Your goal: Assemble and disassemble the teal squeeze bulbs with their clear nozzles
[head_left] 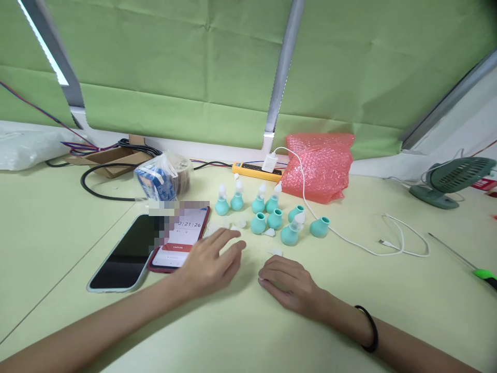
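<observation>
Teal bulbs are being touched by neither hand, apparently between steps: left hand being held loosely open, right hand curled, contents unclear; reaching seemingly being required.

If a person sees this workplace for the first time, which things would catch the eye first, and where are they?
Most likely the group of turquoise bulbs around the middle of the table, some with pale tips. Next, perhaps, the red bubble-wrap package behind them to the right, bright against the green blind. In front of the bulbs are the left hand and the right hand.
</observation>
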Available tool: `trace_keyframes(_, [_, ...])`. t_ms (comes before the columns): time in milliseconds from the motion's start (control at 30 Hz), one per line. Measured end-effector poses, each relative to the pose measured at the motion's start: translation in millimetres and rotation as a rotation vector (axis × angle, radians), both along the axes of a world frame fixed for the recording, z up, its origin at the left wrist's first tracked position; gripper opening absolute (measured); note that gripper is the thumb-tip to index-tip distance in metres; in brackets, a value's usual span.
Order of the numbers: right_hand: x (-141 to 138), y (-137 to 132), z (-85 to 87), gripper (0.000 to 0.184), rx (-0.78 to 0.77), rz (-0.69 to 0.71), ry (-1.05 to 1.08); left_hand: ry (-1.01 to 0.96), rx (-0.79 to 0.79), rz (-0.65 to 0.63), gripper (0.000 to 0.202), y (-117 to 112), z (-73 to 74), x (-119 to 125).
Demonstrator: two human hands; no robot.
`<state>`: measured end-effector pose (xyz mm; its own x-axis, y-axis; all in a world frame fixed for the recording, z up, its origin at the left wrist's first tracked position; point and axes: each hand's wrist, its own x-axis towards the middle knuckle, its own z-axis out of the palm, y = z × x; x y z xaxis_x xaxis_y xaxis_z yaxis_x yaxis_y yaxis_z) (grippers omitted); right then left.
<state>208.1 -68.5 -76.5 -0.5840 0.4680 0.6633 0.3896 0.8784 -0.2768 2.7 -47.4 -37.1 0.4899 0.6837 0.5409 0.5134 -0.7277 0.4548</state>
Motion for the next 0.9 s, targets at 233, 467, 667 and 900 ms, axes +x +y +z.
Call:
trace_keyframes(233, [2,0,-0.5,0.012,0.018,-0.018,-0.013,0.747,0.395,0.433,0.028,20,12.6,-11])
trace_keyframes(467, [1,0,-1.3,0.011,0.031,-0.047,-0.010,0.883,0.216,0.382,0.021,15,9.9,-6])
trace_keyframes(667, [0,0,-0.6,0.013,0.028,-0.055,0.019,0.901,0.157,0.281,0.025,12,11.8,-3])
trace_keyframes(900, [-2,0,1.8,0.012,0.036,-0.074,0.037,0.826,0.026,0.274,0.016,11,10.3,-1])
